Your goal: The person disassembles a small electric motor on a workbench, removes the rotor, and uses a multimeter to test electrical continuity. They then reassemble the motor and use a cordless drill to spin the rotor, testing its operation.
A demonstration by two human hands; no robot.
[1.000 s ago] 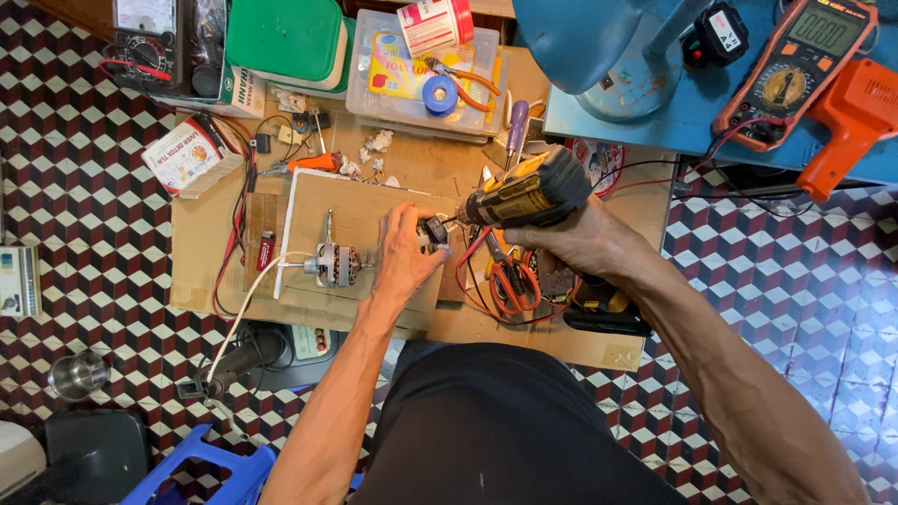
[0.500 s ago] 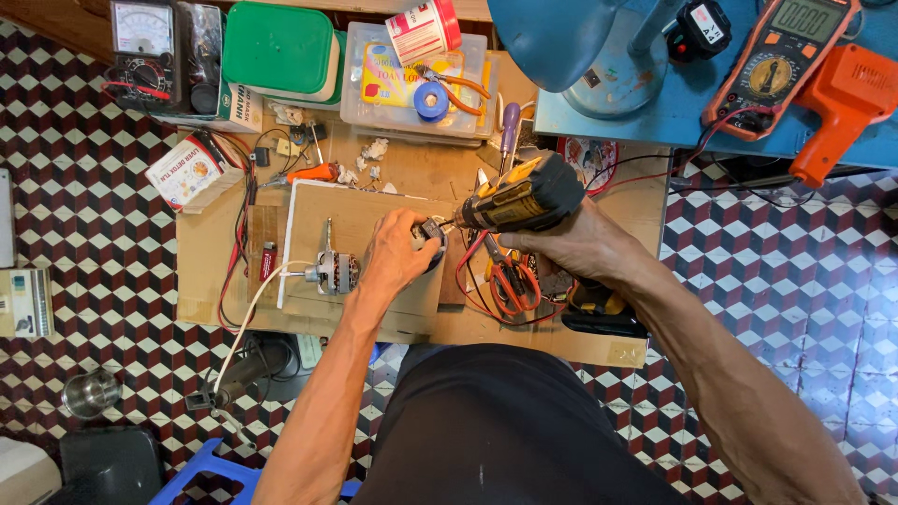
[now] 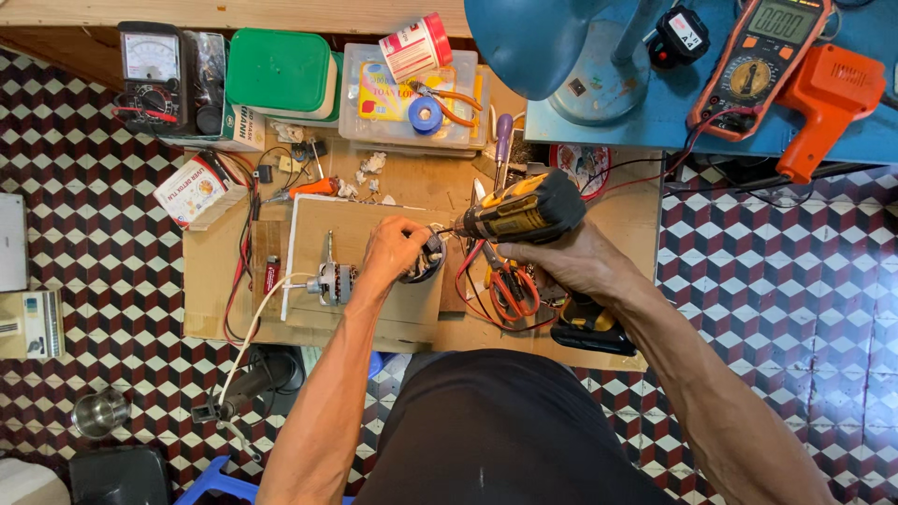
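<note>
Gripping the drill [image 3: 524, 210] with right hand [image 3: 571, 262], left hand [image 3: 393, 252] clamped on the motor part [image 3: 426, 260], pliers [image 3: 510, 285] and wires [image 3: 245, 252] crowding the board [image 3: 318, 220].

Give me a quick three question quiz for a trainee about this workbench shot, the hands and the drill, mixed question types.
1. True or false: the right hand grips the yellow and black cordless drill.
2. What does the left hand hold?
A. the blue tape roll
B. the small dark round part on the board
C. the orange heat gun
3. Fill in: the drill's tip points toward the ____ hand.

Key
1. True.
2. B; the blue tape roll lies on the clear box, and the orange heat gun lies on the blue table.
3. Left.
</note>
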